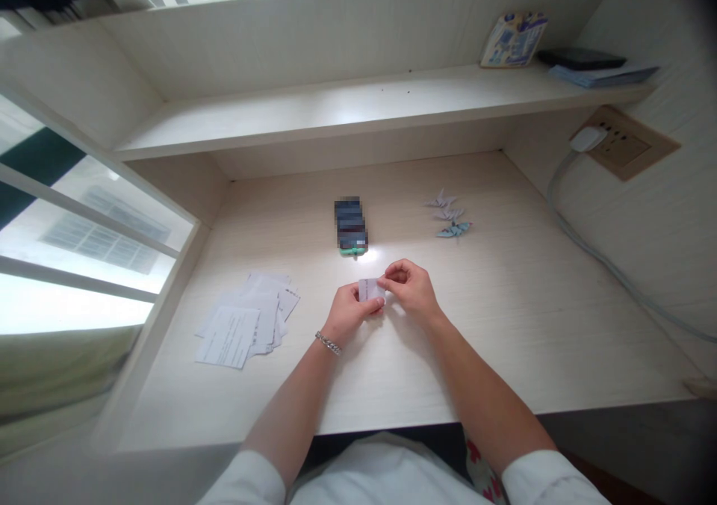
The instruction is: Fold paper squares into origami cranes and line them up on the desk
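At left, overlapping printed paper sheets (228, 337) lie on the desk (520, 326); the left hand (348, 312), a chain bracelet (328, 343) at its wrist, grips a small folded paper (368, 289) between thumb and fingers, in front of a pixelated dark rectangular object (350, 221). The right hand (413, 288) pinches the paper's right edge; farther right and back, three origami cranes (455, 229) sit close together.

White shirt (375, 476), short plain white sleeves (249, 481) both sides, forearms (299, 400) bare below. Left wrist (339, 335): silver-coloured chain bracelet (328, 343), chunky links, metallic shine.
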Action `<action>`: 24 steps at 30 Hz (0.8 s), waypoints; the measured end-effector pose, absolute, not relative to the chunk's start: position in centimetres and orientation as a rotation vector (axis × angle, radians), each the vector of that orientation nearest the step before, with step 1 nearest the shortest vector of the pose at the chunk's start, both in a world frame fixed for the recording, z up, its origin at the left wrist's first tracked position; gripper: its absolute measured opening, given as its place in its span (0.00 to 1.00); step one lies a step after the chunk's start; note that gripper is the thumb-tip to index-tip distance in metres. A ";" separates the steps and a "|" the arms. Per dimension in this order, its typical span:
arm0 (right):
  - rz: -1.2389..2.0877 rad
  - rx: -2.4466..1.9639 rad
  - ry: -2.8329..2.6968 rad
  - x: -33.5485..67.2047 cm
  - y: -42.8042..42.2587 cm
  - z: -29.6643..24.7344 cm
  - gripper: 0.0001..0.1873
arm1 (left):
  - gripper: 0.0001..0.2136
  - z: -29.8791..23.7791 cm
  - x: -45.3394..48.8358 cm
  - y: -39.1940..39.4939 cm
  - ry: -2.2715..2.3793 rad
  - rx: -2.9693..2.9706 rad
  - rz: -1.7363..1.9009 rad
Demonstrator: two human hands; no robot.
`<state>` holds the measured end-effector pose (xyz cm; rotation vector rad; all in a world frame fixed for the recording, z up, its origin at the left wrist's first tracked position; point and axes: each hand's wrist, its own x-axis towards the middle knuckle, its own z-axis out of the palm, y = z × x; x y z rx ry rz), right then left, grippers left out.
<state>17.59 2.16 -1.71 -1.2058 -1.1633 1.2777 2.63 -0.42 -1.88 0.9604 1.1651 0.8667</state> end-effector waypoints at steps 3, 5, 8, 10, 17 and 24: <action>1.265 -1.222 -1.164 17.6 2.1 -1.6 0.15 | 0.13 -1.9 2.8 -0.5 1.166 0.960 0.886; 1.260 -1.227 -1.163 17.6 2.1 -1.5 0.15 | 0.13 -1.8 3.0 -0.6 1.149 0.948 0.891; 1.268 -1.222 -1.165 17.6 2.1 -1.4 0.15 | 0.14 -1.6 3.2 -0.6 1.150 0.928 0.879; 1.267 -1.223 -1.172 17.5 2.1 -1.5 0.15 | 0.14 -1.5 3.2 -0.6 1.160 0.924 0.870; 1.233 -1.248 -1.168 18.0 2.3 -1.4 0.17 | 0.16 -1.6 2.1 -0.5 1.008 0.845 0.861; 1.235 -1.282 -1.118 17.8 2.3 -1.5 0.18 | 0.16 -1.7 1.7 -0.1 1.068 0.790 0.867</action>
